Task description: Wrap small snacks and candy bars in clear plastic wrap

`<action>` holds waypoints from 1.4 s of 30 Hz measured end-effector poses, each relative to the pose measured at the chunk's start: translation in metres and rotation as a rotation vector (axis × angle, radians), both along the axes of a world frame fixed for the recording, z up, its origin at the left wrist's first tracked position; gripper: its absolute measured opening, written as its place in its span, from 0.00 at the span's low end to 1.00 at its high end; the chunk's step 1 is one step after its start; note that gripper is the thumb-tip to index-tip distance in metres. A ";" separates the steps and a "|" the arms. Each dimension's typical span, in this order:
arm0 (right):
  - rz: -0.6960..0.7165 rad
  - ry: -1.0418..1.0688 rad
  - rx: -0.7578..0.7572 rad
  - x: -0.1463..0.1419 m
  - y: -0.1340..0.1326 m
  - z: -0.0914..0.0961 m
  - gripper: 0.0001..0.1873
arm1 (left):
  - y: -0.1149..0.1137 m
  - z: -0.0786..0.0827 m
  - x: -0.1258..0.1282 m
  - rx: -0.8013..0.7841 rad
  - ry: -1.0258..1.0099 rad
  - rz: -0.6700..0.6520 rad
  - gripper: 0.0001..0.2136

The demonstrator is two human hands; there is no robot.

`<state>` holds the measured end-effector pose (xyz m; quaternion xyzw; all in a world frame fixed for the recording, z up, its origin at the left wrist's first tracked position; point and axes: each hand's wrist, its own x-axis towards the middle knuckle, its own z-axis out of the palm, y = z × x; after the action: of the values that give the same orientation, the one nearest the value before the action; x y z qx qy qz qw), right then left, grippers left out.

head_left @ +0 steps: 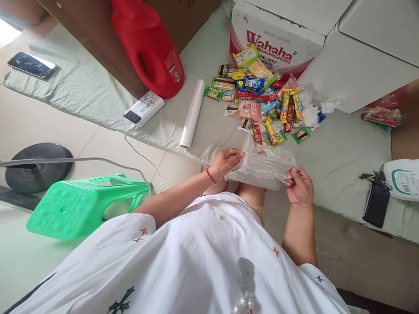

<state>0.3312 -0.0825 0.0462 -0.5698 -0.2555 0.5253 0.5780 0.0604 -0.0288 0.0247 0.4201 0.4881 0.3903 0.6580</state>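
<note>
A thin, crinkled clear plastic bag is stretched between my two hands, just past the front edge of the covered table, above my lap. My left hand pinches its left side between thumb and fingers. At the opposite side, my right hand grips the other edge with fingers curled. Right beyond the bag lies a heap of small wrapped snacks, in yellow, red, blue and green packs. A red snack bar lies close to the bag's far edge. To the left rests a roll of clear plastic.
Behind the snacks stands a Wahaha carton. A red jug, a white power bank with a cable and a phone are leftward. A green stool lies tipped. Rightward are a black key case and a white bottle.
</note>
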 end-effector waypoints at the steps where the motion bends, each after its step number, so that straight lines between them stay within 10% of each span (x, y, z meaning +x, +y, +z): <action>1: 0.012 -0.021 -0.010 0.003 0.000 -0.003 0.21 | 0.000 0.001 -0.001 -0.010 -0.017 0.020 0.25; 8: -0.136 -0.861 0.124 -0.006 -0.012 -0.011 0.23 | -0.003 0.011 0.002 -0.163 -0.170 0.132 0.25; 14: 0.310 -1.252 0.561 -0.077 -0.017 0.008 0.17 | -0.013 0.016 0.015 -0.110 -0.205 0.109 0.27; 25: 0.163 -0.412 0.256 -0.061 0.004 0.017 0.15 | -0.018 0.021 -0.008 -0.075 -0.294 -0.041 0.29; 32: 0.247 -0.253 0.008 -0.052 -0.001 0.026 0.19 | -0.011 0.024 -0.039 -0.232 -0.402 -0.203 0.26; 37: 0.204 -0.135 -0.085 -0.063 -0.001 0.028 0.23 | -0.013 0.037 -0.040 -0.199 -0.507 -0.013 0.26; 42: 0.009 -0.150 0.003 -0.083 -0.008 0.027 0.23 | -0.042 0.050 -0.030 0.054 -0.188 0.323 0.21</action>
<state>0.2485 -0.0907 0.0736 -0.6056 -0.3013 0.4834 0.5556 0.0303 -0.0711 0.0750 0.3154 0.4748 0.5415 0.6179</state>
